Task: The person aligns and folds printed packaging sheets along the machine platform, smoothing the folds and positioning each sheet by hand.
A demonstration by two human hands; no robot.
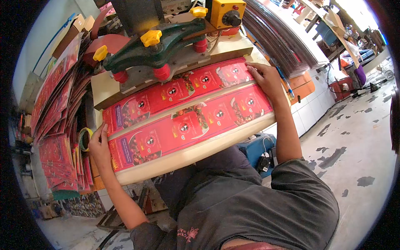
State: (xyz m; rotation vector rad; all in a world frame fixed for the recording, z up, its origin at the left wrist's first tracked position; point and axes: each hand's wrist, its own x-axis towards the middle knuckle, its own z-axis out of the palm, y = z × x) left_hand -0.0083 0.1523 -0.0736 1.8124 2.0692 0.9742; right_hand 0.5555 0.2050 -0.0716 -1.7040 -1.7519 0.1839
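Indoors, stacked red printed packaging [58, 87] leans in a tall pile left of the green press [160, 56], with a lower fanned bundle [56, 160] beneath it; a yellow-green ring [81, 139] sits just beside the pile, near the worker's left hand [99, 146]; that hand is narrow, its fingers close together against the left edge of a red printed sheet [164, 139], though whether it pinches the edge cannot be told. Directly in front of the press, the sheet lies flat on a cream work surface [166, 171], its two rows of round logos and food pictures divided by a pale lengthwise band; the press's arms carry yellow knobs [151, 38] and stand over red cylindrical parts [161, 72] just beyond the sheet's far edge. A yellow control box [223, 14] with a black dial sits to the right of the press; nearer the worker, the right hand [267, 81] reaches the sheet's far right corner, fingertips and thumb touching it; whether they close on it cannot be told. Right of the press, a thick stack of flat sheets [279, 41] rests near a blue pen-like item [285, 79]; in front of the press and below the work surface stands a blue box [250, 151], while patchy grey floor [350, 137] spreads to the far right.
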